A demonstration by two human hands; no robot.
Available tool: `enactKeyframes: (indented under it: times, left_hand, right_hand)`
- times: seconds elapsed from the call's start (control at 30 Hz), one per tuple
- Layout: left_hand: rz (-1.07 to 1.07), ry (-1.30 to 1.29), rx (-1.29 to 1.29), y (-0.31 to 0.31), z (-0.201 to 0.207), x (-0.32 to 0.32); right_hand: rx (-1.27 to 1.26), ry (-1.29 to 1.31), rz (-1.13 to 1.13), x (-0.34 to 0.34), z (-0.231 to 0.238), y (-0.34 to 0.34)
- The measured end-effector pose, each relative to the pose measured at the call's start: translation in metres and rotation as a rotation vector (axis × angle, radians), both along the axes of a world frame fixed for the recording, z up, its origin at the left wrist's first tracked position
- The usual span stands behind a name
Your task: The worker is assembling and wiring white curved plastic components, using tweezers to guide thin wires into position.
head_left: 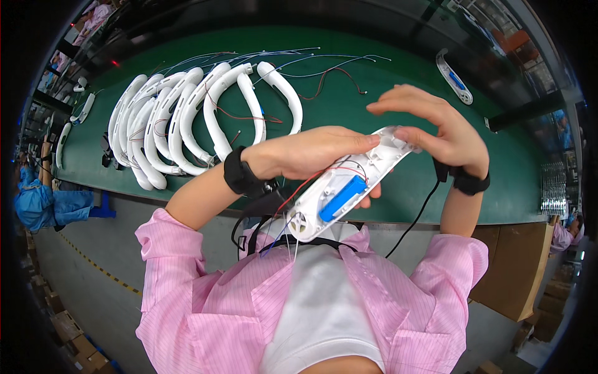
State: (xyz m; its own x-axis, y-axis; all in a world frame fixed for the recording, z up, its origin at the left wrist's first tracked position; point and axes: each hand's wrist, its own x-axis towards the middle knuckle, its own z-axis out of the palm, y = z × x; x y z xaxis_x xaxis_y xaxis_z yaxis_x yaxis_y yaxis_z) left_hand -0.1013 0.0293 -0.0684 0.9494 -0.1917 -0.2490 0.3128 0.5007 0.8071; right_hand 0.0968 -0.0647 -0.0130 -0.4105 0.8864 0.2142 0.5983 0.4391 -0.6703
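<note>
A curved white plastic housing shell point(381, 163) is gripped in my left hand point(314, 149), thumb on top and fingertips showing below its far side. It tilts, with its rounded end toward my chest. A blue cylindrical battery point(341, 199) lies inside it, and thin red, blue and white wires point(293, 198) trail from the lower end. At the shell's upper end, the thumb of my right hand point(442, 134) touches the rim. That hand's other fingers stretch out, apart from the shell. Whether something small is under the right thumb, I cannot make out.
Several curved white housings point(180, 124) with loose wires stand in a row on the green table point(374, 68), left of centre. Another shell with a blue battery point(455, 78) lies at the far right. A black cable point(418, 218) hangs from my right wrist; a cardboard box point(514, 268) stands below right.
</note>
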Motion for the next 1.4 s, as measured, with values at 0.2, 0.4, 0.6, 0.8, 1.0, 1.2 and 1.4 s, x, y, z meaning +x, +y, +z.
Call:
enactKeyframes:
  times: [0.2,0.4,0.6,0.8,1.0,1.2,1.4]
  left_hand:
    - [0.283,0.061,-0.217,-0.013,-0.005,-0.009]
    - [0.393,0.082,-0.269,-0.017,-0.003,-0.009]
    - [0.328,0.105,-0.227,-0.012,0.006,-0.012]
    - [0.454,0.079,-0.27,-0.019,0.005,-0.008]
    - [0.455,-0.193,-0.185,-0.033,-0.029,-0.014]
    - [0.567,-0.27,-0.108,-0.057,-0.037,-0.016]
    - [0.858,-0.342,0.002,-0.051,-0.037,-0.018]
  right_hand:
    - [0.286,-0.223,0.095,-0.061,-0.005,-0.018]
    - [0.306,-0.306,0.052,-0.075,-0.022,-0.018]
    - [0.383,-0.375,0.116,-0.081,-0.02,-0.02]
    - [0.358,-0.204,0.08,-0.074,-0.02,-0.013]
    - [0.165,1.01,-0.468,-0.054,-0.028,-0.029]
    - [0.195,1.396,-0.549,-0.043,-0.038,-0.048]
    - [0.473,0.495,-0.786,-0.088,-0.057,-0.062]
